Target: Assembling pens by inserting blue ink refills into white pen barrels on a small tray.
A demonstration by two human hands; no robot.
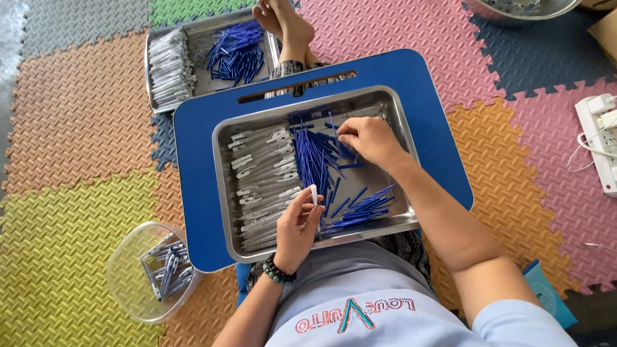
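A seated person's left hand [297,226] pinches one white plastic clip piece [314,194] upright over a shallow steel tray [225,193]. The right hand [369,140] closes its fingertips on thin blue plastic sticks [316,154]; picking one stick cleanly seems wise.

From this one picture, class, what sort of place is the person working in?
Probably a home workspace on the floor: foam mats in many colours, a blue lap table over the legs, and metal trays of pen parts sorted by hand.
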